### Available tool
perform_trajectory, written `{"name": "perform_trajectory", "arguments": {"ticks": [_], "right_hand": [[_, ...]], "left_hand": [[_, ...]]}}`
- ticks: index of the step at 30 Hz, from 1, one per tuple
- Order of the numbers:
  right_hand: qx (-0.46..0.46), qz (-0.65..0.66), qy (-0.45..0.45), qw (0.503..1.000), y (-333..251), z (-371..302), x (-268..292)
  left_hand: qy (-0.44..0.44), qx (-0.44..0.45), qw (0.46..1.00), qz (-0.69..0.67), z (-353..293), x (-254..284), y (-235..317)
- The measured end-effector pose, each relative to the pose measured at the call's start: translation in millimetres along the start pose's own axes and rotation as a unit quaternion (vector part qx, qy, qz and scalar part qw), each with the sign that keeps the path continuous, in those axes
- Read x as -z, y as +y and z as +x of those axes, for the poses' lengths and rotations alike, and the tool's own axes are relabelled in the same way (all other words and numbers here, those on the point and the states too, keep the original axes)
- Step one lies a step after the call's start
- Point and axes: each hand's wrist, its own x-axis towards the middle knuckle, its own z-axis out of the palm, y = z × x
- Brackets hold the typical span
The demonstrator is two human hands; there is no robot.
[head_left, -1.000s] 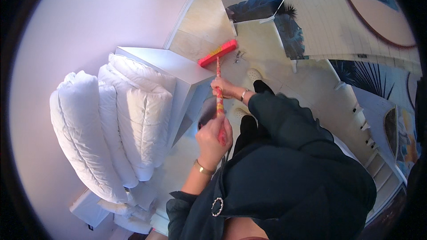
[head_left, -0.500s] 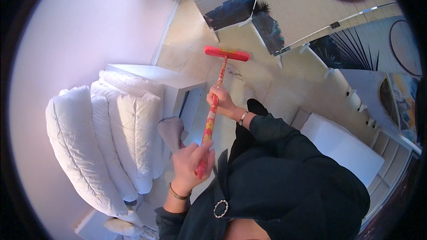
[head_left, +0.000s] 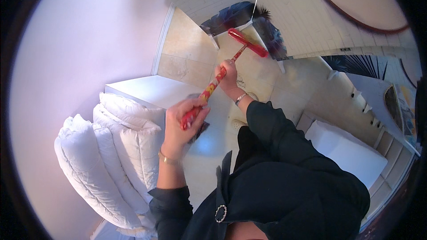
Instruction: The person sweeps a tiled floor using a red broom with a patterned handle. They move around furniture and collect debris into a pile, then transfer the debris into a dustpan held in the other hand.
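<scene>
A broom (head_left: 208,91) with a red and yellow patterned handle slants away from me across the floor. Its red head (head_left: 247,43) is at the foot of a folding screen panel, turned diagonally. My left hand (head_left: 183,120) is closed round the near end of the handle. Farther along, my right hand (head_left: 226,76) wraps the handle below the head. Some dark debris (head_left: 240,81) lies on the pale tiles just right of my right hand. Whether the bristles touch the floor, I cannot tell.
Thick white folded quilts (head_left: 111,160) lean beside a white cabinet (head_left: 151,88) on my left. To the right sits a bed or bench with a white cover (head_left: 347,151). Decorated screen panels (head_left: 293,18) stand on small white feet ahead. A pale wall (head_left: 89,40) rises at left.
The broom head has moved farther away and to the right, and turned diagonal. Both my hands have gone forward, still gripping the handle. The view has shifted slightly.
</scene>
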Motion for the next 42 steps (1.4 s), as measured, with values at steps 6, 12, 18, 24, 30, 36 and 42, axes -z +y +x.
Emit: {"name": "perform_trajectory", "arguments": {"ticks": [6,12,18,24,30,36,42], "right_hand": [[0.015,-0.024,-0.009,1.0,38,29,-34],[0.046,0.023,-0.157,0.986,11,26,1],[0.052,0.041,-0.171,0.983,6,28,14],[0.02,0.049,-0.331,0.942,47,17,19],[0.048,0.019,-0.369,0.928,16,14,62],[0.054,0.052,-0.302,0.95,42,31,50],[0.027,0.052,-0.322,0.945,40,-37,56]], "left_hand": [[0.049,0.058,0.996,-0.055,45,-5,-38],[0.089,0.091,0.991,-0.03,17,-11,5],[0.089,0.093,0.991,-0.022,4,-12,23],[0.09,0.094,0.991,0.014,0,-57,15],[0.106,0.108,0.988,0.036,-18,-39,57],[0.092,0.057,0.994,0.035,1,-67,38],[0.083,0.1,0.991,0.025,-41,-74,40]]}}
